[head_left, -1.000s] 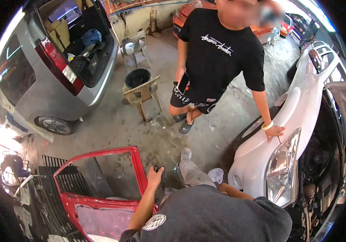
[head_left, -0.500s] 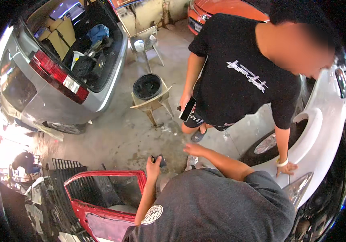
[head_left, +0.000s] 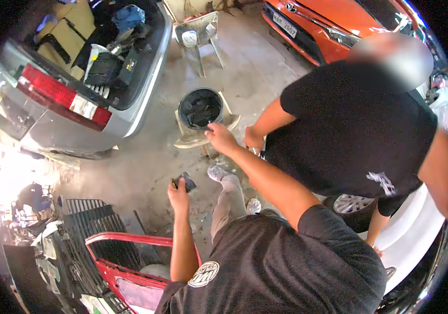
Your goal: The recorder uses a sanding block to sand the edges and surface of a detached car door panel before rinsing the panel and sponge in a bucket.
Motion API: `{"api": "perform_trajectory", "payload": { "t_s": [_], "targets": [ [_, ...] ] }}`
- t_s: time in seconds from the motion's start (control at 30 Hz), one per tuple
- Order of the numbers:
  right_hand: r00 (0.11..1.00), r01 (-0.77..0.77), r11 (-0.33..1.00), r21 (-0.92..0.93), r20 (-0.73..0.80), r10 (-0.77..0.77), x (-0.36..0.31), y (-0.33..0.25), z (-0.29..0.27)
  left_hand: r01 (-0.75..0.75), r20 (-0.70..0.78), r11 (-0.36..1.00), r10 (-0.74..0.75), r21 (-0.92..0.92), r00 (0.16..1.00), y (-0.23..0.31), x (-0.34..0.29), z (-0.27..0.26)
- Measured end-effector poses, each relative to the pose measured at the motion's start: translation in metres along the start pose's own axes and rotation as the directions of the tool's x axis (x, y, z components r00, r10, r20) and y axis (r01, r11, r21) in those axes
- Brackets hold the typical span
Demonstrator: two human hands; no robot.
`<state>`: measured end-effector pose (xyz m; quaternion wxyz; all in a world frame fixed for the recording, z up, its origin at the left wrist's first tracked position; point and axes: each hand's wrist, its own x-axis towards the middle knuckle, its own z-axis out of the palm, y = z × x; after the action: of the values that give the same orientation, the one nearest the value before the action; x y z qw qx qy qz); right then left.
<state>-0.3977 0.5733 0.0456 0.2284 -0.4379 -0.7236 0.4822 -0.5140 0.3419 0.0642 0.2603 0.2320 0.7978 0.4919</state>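
Observation:
My left hand (head_left: 178,197) is closed around a dark, flat, sheet-like piece (head_left: 185,181), which sticks out past the fingers. What it is made of is too blurred to tell. My right hand (head_left: 222,139) reaches forward to the near rim of a round black bucket (head_left: 182,119), its fingers partly stretched out. I see nothing held in it, and cannot tell whether the fingertips touch the rim. Dark contents fill the lower part of the bucket, which stands on a pale plastic chair (head_left: 195,140).
Another person in a black shirt (head_left: 349,131) stands close on my right, beside a white car (head_left: 412,238). A grey vehicle (head_left: 88,135) has its loaded rear open at left. A red car door (head_left: 130,275), another plastic chair (head_left: 203,29) and an orange car (head_left: 313,23) are around.
My right hand has moved forward to the bucket, and one leg has stepped toward it. My left hand still holds the dark piece. The other person has turned and leaned lower.

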Motion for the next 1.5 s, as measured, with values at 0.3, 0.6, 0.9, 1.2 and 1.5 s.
{"api": "perform_trajectory", "payload": {
  "t_s": [0.3, 0.6, 0.9, 1.2, 1.5],
  "targets": [
    [0.969, -0.248, 0.834, -0.493, -0.135, 0.209, 0.105, 0.09, 0.01, -0.258, 0.389, 0.842, 0.063, 0.474, 0.919, 0.026, 0.302, 0.142],
    [0.971, -0.238, 0.847, -0.475, -0.149, 0.19, 0.129, 0.107, 0.023, -0.501, 0.662, 0.435, -0.534, 0.748, 0.526, -0.125, 0.444, 0.318],
    [0.973, -0.203, 0.862, -0.465, -0.191, 0.127, 0.134, 0.114, 0.021, -0.351, 0.625, 0.563, -0.419, 0.748, 0.659, -0.284, 0.447, 0.374],
    [0.958, -0.284, 0.829, -0.481, -0.117, 0.261, 0.128, 0.113, 0.023, -0.455, 0.827, 0.744, -0.227, 0.488, 0.515, -0.156, 0.458, 0.289],
    [0.96, -0.245, 0.832, -0.499, -0.004, 0.28, 0.118, 0.096, 0.013, -0.041, 0.344, 0.992, 0.081, -0.123, 0.936, -0.054, 0.355, 0.143]
  ]
}}
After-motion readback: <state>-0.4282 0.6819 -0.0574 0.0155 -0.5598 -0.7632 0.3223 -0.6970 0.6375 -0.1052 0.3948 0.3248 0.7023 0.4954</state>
